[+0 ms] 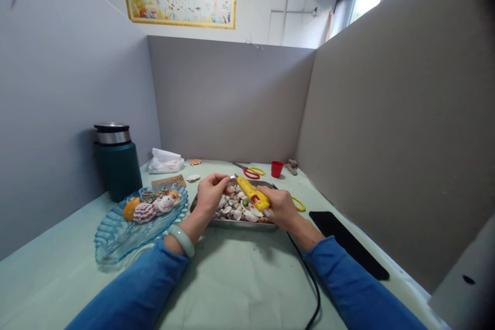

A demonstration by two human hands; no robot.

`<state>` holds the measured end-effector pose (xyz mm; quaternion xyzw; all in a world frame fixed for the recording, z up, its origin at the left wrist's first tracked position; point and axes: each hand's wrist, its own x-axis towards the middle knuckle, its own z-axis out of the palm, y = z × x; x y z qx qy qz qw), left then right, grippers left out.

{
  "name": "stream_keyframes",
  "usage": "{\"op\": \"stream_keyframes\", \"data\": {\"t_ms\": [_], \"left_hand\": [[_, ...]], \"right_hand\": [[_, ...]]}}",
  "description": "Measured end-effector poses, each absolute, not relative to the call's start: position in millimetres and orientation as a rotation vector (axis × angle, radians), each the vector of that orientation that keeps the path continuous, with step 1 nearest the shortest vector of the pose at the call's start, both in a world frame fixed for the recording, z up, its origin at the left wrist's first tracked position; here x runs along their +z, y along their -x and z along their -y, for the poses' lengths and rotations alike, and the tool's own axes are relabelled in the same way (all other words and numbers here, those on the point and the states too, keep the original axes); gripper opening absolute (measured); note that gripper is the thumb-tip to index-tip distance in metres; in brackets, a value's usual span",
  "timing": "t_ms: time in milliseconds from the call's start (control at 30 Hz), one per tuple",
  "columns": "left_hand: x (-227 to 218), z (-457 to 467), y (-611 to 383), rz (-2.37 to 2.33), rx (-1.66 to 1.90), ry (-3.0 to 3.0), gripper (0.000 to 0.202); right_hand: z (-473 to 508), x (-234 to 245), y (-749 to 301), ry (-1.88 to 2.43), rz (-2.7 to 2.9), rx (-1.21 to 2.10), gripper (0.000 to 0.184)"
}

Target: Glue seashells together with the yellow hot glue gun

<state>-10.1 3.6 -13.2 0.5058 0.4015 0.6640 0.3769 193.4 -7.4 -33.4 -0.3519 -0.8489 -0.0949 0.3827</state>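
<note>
My right hand (281, 208) is wrapped round a yellow hot glue gun (250, 191), its nozzle pointing up and to the left. From the gun's side a black cord (309, 273) runs down to the table's front edge. The fingertips of my left hand (211, 195) are pinched together on a small pale piece, too small to name, right by the nozzle. Whether the nozzle touches it I cannot tell. Below both hands lies a metal tray (242, 225) filled with small seashells (235, 212), partly hidden by the hands and the gun.
A blue glass dish (119, 240) with larger shells (145, 212) stands at left, near a dark green flask (118, 170). Farther back are a tissue pack (165, 162), scissors (251, 171) and a red cup (277, 168). A black phone-like slab (348, 242) lies right. Partitions enclose the table.
</note>
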Motion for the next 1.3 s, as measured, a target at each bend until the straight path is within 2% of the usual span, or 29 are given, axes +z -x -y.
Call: {"op": "stream_keyframes", "data": {"t_ms": [500,700,900,1033,1300], "left_hand": [[-14.2,-5.9,11.6,-1.062,1.712,-1.329,0.026],[-19.4,-8.6,12.5,-1.068,1.689,-1.387,0.026],[-16.9,-6.4,11.5,-1.052,1.71,-1.349,0.027],[-14.5,-4.5,10.4,-1.053,1.71,-1.335,0.026],[-16.2,-5.9,11.9,-1.071,1.736,-1.35,0.026]], "right_hand": [[5.1,-33.5,-196.5,0.903,2.144,-0.235,0.041],[8.7,-31.0,-193.0,0.894,2.196,-0.22,0.032],[7.6,-32.1,-193.6,0.905,2.173,-0.25,0.037],[11.0,-29.6,-191.0,0.873,2.193,-0.247,0.029],[10.1,-30.0,-193.2,0.887,2.192,-0.243,0.035]]}}
